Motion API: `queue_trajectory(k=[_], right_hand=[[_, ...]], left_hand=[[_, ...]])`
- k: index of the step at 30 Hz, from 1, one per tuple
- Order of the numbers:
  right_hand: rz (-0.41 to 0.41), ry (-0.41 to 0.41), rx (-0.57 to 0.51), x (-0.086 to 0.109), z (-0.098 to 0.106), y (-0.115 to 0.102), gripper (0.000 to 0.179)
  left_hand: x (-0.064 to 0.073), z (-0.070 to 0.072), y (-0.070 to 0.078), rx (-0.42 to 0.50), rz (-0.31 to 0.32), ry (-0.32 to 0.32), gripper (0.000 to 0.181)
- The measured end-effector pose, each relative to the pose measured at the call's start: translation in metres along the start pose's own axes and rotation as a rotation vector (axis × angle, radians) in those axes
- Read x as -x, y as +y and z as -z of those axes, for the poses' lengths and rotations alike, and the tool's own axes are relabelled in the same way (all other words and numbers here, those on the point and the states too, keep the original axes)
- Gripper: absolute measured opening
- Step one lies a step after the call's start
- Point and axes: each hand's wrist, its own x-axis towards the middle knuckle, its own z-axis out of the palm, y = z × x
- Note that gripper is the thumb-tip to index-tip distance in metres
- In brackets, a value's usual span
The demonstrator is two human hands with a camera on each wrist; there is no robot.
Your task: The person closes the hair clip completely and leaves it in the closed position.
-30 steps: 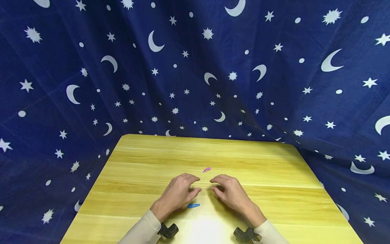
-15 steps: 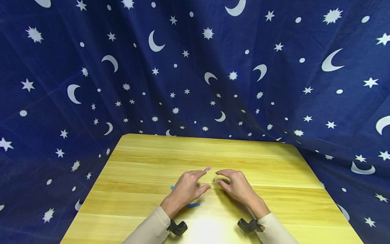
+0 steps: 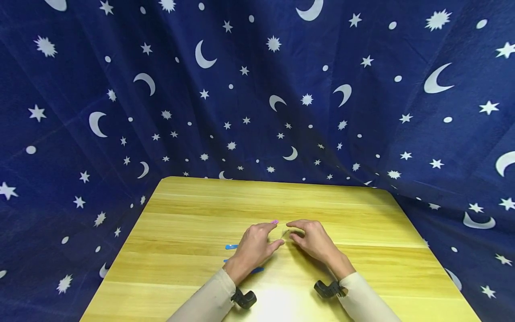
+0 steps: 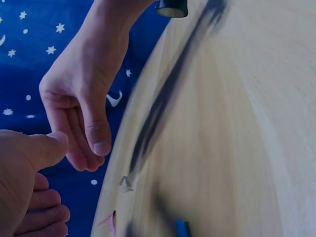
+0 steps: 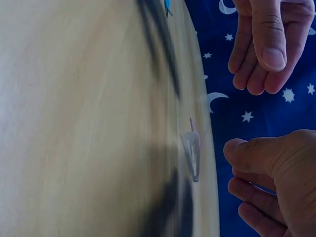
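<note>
Both hands hover above the table with bent, relaxed fingers and hold nothing. My left hand (image 3: 257,243) has its fingertips by a pink snap hair clip (image 3: 275,222), partly covered in the head view. My right hand (image 3: 314,239) faces it from the other side, thumb and fingers apart. Between the two hands lies a whitish snap hair clip (image 5: 192,153), small in the left wrist view. Near the left wrist are a blue hair clip (image 3: 231,247), a second blue clip (image 3: 257,270) and a small blue end (image 3: 225,260) of something half hidden by the hand.
The wooden table (image 3: 193,205) has rounded far corners. Behind it and along both sides hangs a dark blue curtain (image 3: 249,107) with white moons and stars. A black wrist camera (image 3: 244,298) sits on the left wrist, another camera (image 3: 327,289) on the right.
My left hand has moved right and forward, uncovering blue clips at its left and partly covering the pink one. My right hand has shifted slightly right and forward. Both remain empty.
</note>
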Motion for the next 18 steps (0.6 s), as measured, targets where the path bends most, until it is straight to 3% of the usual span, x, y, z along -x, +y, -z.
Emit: queue_trajectory(k=[7, 13, 18], right_hand=[[0.021, -0.016, -0.022, -0.002, -0.004, 0.005, 0.03], [0.004, -0.012, -0.002, -0.004, -0.01, 0.011, 0.026], [-0.002, -0.01, -0.003, -0.006, -0.013, 0.015, 0.026]], left_hand=[[-0.003, -0.015, 0.001, -0.051, 0.053, -0.007, 0.046], [-0.003, -0.025, -0.001, -0.075, 0.113, -0.051, 0.04], [-0.003, -0.033, -0.003, -0.084, 0.13, -0.061, 0.038]])
